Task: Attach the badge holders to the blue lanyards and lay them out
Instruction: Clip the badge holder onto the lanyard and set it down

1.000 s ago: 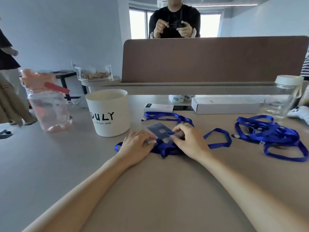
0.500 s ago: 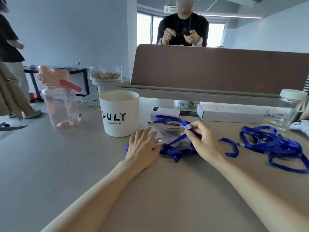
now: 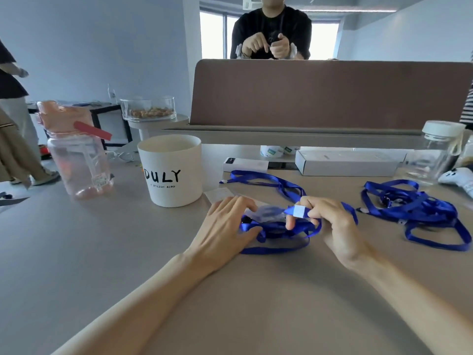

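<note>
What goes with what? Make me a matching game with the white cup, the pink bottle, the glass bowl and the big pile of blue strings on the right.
Things
1. white cup
2. pink bottle
3. glass bowl
4. lanyard heap

Clues
A. tangled, on the right side of the table
B. has a red strap on its lid
C. holds brownish snacks
D. has black letters, just beyond the left hand

Pairs: 1-D, 2-B, 3-C, 4-A

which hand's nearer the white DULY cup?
Left. The left hand rests on the badge holder just right of the cup; the right hand pinches the lanyard farther right.
</note>
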### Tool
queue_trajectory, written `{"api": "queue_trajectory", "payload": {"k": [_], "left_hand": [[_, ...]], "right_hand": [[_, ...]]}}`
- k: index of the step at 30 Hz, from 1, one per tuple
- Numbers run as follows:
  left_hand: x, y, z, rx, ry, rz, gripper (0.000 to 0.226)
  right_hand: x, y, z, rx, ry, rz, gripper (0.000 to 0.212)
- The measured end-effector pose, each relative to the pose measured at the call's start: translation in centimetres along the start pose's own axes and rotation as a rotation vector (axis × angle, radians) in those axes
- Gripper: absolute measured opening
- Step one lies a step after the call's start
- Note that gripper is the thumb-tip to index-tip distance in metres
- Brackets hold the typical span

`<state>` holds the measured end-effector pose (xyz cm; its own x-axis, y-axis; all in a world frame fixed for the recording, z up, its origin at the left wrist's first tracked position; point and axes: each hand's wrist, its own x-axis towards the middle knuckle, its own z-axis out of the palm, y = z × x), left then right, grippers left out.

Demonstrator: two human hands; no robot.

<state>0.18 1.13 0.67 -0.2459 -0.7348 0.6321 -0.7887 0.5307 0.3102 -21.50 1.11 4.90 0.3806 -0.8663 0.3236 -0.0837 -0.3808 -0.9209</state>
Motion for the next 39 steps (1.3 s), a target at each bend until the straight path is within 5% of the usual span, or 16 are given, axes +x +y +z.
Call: {"api": "queue_trajectory", "payload": {"k": [5, 9, 13, 17, 21, 26, 31, 39], "left_hand": [[-0.1, -0.3, -0.1, 0.138, 0.06, 0.172, 0.031], [0.0, -0.4, -0.3, 0.243, 0.149, 0.339, 0.019], [-0.5, 0.4, -0.6, 0.191, -0.014, 0.371, 0.02], [-0.4, -0.4, 0.2, 0.103, -0.176, 0.178, 0.021], [0.4, -1.4, 0.9, 0.153, -0.081, 0.017, 0.026], [-0.5, -0.8, 0.2, 0.197, -0.128, 0.032, 0.034], [-0.6, -0.4, -1.2, -0.013, -0.118, 0.009, 0.043], [-0.2, 0.6, -1.1, 0.098, 0.149, 0.207, 0.02]], "right_hand": [[-0.4, 0.5, 0.1, 0.029, 0.02, 0.045, 0.044], [0.0, 0.2, 0.2, -0.087, 0.075, 0.259, 0.067], [-0.2, 1.3, 0.5, -0.256, 0.012, 0.244, 0.04], [0.2, 3.1, 0.5, -0.526, 0.112, 0.134, 0.025], [0.6, 2.9, 0.3, -0.452, 0.199, 0.223, 0.015], [0.1, 1.8, 0.3, -0.139, 0.177, 0.357, 0.017], [-0.2, 0.7, 0.6, 0.021, 0.156, 0.348, 0.016], [-0.5, -0.1, 0.6, 0.044, 0.108, 0.237, 0.011]]}}
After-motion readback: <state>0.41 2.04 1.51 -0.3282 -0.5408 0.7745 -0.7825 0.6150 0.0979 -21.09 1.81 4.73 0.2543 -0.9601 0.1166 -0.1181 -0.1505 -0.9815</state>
